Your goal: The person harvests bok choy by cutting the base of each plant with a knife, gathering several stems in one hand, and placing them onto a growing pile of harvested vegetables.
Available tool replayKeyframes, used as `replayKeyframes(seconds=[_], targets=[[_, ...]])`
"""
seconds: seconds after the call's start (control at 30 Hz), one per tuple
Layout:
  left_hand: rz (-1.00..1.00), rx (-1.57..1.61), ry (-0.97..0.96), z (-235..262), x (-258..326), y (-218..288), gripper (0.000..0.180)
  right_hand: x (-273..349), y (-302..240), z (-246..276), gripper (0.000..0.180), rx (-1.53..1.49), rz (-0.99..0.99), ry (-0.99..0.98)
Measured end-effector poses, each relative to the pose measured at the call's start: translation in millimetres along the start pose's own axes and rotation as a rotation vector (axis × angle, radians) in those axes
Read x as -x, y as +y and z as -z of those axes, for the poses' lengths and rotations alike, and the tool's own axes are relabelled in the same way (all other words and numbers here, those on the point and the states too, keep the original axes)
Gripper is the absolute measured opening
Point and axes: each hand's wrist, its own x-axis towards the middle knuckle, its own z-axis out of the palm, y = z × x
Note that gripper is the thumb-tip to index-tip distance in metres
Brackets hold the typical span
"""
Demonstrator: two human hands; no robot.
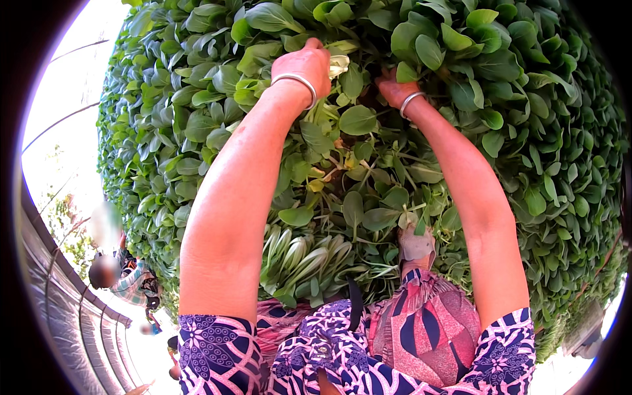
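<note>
My left hand is closed round a leafy green vegetable that looks like bok choy, whose pale cut-looking base sticks out beside the fingers. My right hand reaches in low among the standing bok choy plants. Its fingers look curled, but leaves and shadow hide most of them and whatever they grip. Between my forearms, loose leaves and some yellowed ones lie over the ground. Closer to me rests a pile of bok choy with pale stems side by side.
Dense bok choy spreads ahead and on both sides. My knee and foot are in among the plants, below my right arm. Another person is at the far left, near a bed edge and plastic sheeting over curved hoops.
</note>
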Motion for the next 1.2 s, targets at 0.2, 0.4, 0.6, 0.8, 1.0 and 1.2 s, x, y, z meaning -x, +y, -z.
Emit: replayKeyframes(seconds=[0.2, 0.4, 0.6, 0.8, 1.0, 1.2], targets=[[0.024, -0.009, -0.013, -8.7, 8.8, -5.9, 0.036, -2.2, -24.6, 25.4, 0.044, -0.077, -0.080, -0.226], [-0.021, -0.069, -0.029, -9.1, 11.8, 8.9, 0.035, -24.7, -12.9, 10.6, 0.048, -0.044, -0.145, -0.192], [-0.111, -0.061, 0.098, -9.9, 29.6, 13.2, 0.032, -1.0, -14.2, 17.8, 0.037, -0.132, -0.179, -0.038], [-0.254, -0.183, 0.409, -32.4, 64.2, 25.1, 0.034, 13.8, -36.1, 42.1, 0.045, -1.579, -0.471, -0.119], [-0.226, -0.027, 0.751, -37.7, 94.8, 30.3, 0.024, 9.8, -55.0, 62.8, 0.023, -1.891, -0.253, -0.217], [-0.201, 0.223, 0.774, -30.3, 144.8, 31.4, 0.023, 64.6, -93.3, 112.3, 0.019, -1.565, -0.124, 0.231]])
